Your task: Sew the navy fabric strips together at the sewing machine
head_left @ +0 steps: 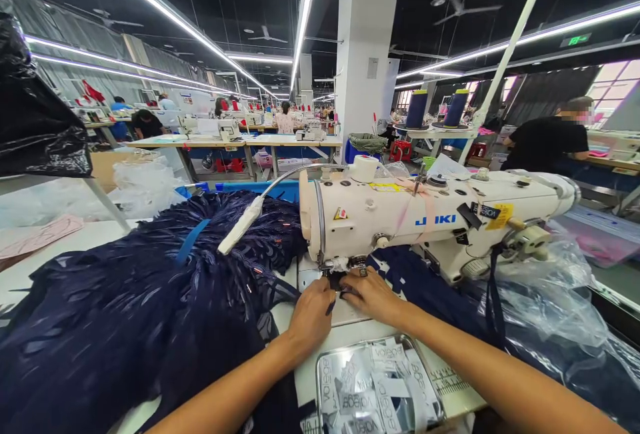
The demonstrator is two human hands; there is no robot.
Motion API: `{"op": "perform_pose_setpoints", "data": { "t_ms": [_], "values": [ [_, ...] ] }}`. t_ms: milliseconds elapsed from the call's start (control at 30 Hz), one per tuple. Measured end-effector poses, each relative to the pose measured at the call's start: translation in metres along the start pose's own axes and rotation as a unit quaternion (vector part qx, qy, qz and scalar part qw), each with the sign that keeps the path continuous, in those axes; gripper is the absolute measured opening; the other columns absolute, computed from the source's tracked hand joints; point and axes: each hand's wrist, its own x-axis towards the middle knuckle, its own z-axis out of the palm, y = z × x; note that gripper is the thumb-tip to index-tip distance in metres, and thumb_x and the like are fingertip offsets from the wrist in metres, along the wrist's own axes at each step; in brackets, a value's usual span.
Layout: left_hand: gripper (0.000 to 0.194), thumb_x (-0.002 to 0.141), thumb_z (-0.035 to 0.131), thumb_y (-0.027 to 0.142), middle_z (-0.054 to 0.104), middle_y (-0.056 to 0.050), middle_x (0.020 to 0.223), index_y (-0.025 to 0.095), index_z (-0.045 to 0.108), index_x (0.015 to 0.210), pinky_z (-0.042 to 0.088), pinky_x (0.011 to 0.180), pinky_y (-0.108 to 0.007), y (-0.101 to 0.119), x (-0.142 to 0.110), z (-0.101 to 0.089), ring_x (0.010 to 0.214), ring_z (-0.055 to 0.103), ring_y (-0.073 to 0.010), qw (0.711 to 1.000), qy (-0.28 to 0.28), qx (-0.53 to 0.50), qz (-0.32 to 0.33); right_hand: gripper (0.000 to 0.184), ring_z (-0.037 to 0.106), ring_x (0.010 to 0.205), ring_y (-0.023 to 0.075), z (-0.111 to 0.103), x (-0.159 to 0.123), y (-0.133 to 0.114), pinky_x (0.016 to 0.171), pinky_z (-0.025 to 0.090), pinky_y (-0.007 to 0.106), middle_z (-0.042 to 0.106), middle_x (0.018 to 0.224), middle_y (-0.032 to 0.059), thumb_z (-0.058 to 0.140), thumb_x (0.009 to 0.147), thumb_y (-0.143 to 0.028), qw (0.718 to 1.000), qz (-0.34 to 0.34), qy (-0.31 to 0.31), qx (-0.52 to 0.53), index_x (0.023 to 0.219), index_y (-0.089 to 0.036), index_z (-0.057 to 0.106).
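Note:
A white sewing machine stands before me. Just in front of its needle area, my left hand is closed, pinching a small dark navy piece of fabric. My right hand sits close beside it, fingers curled down on the same dark fabric under the presser foot. Fingers and machine head hide most of that piece. To the left lies a large heap of navy feathery garments, with a blue strip on top. More navy fabric spreads behind my right forearm.
A metal tray of white printed labels sits near my forearms. A white lamp on a bendy neck hangs over the heap. Clear plastic bags lie at right. Thread cones stand behind the machine; a person sits far right.

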Motion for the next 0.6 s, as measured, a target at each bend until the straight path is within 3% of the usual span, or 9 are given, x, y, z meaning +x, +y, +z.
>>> {"op": "perform_pose_setpoints", "data": {
  "t_ms": [200, 400, 500, 600],
  "values": [
    [0.027, 0.065, 0.042, -0.009, 0.058, -0.003, 0.082, 0.015, 0.053, 0.072, 0.039, 0.076, -0.032, -0.015, -0.010, -0.005, 0.084, 0.049, -0.0195, 0.990, -0.014, 0.083, 0.114, 0.009, 0.056, 0.081, 0.0206, 0.012, -0.009, 0.002, 0.075, 0.037, 0.033, 0.062, 0.084, 0.0052, 0.059, 0.077, -0.013, 0.999, -0.018, 0.042, -0.004, 0.086, -0.016, 0.057],
    [0.022, 0.076, 0.047, 0.006, 0.061, -0.006, 0.098, 0.014, 0.057, 0.094, 0.032, 0.095, -0.041, -0.026, -0.030, -0.013, 0.101, 0.050, -0.0214, 0.956, -0.001, 0.140, 0.258, 0.008, 0.055, 0.079, 0.0187, 0.016, -0.009, 0.006, 0.074, 0.037, 0.032, 0.061, 0.082, 0.0026, 0.060, 0.077, -0.011, 0.997, -0.025, 0.058, 0.038, 0.080, -0.018, 0.056],
    [0.027, 0.078, 0.047, 0.011, 0.061, -0.010, 0.104, 0.010, 0.055, 0.103, 0.030, 0.099, -0.042, -0.029, -0.037, -0.012, 0.106, 0.049, -0.0229, 0.940, 0.026, 0.167, 0.298, 0.008, 0.055, 0.078, 0.0175, 0.017, -0.008, 0.007, 0.075, 0.038, 0.032, 0.060, 0.080, 0.0012, 0.058, 0.078, -0.010, 0.997, -0.027, 0.059, 0.049, 0.078, -0.018, 0.056],
    [0.028, 0.078, 0.045, 0.006, 0.062, -0.010, 0.099, 0.008, 0.056, 0.103, 0.038, 0.093, -0.037, -0.030, -0.037, -0.008, 0.097, 0.054, -0.0217, 0.931, 0.035, 0.193, 0.309, 0.012, 0.054, 0.074, 0.0178, 0.019, -0.005, 0.004, 0.072, 0.039, 0.031, 0.059, 0.077, 0.0030, 0.051, 0.081, -0.008, 0.998, -0.044, 0.053, -0.004, 0.075, -0.017, 0.056]
  ]
}}
